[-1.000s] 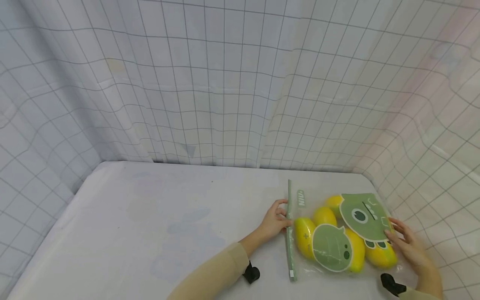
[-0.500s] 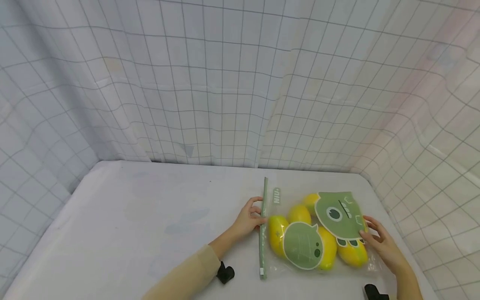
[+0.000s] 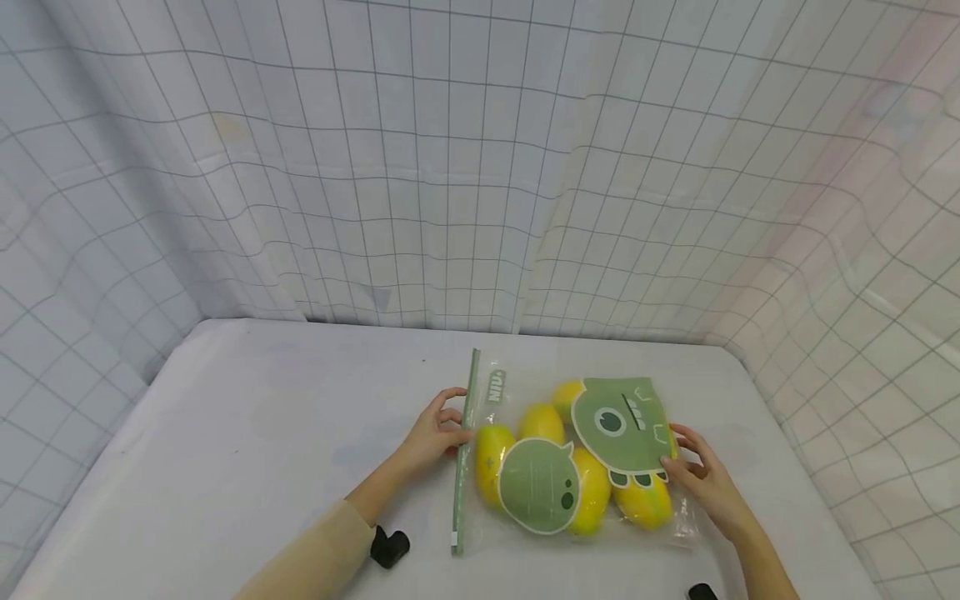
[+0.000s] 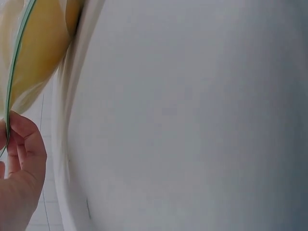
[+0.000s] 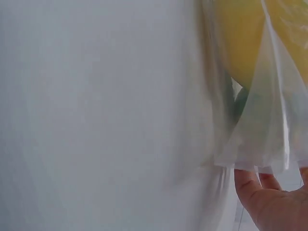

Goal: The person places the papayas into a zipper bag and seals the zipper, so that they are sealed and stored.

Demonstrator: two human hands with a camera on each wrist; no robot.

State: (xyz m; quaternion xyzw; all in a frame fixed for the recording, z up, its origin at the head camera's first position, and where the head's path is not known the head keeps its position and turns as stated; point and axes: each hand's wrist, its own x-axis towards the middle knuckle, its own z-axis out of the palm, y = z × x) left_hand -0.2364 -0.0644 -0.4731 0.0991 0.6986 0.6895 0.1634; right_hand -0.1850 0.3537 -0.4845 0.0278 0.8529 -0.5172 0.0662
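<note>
A clear zip bag [image 3: 540,487] with green cartoon prints lies on the white table, its zip strip [image 3: 461,492] toward the left. Several yellow lemons [image 3: 643,504] show through its film. My left hand [image 3: 429,435] pinches the green strip near its middle; in the left wrist view that hand [image 4: 24,173] has thumb and fingers on the strip. At the bag's opposite end, my right hand [image 3: 708,487] grips the edge, thumb on top of the bag. From the right wrist, the fingers of the right hand [image 5: 276,202] are partly hidden by the clear film.
A white cloth covers the table [image 3: 262,467]. Grid-patterned curtains [image 3: 420,183] hang along the back and both sides. Black wrist mounts [image 3: 390,548] sit near both forearms.
Both hands have moved left across the table, taking the bag of lemons with them. Their hold at the two ends of the bag looks the same.
</note>
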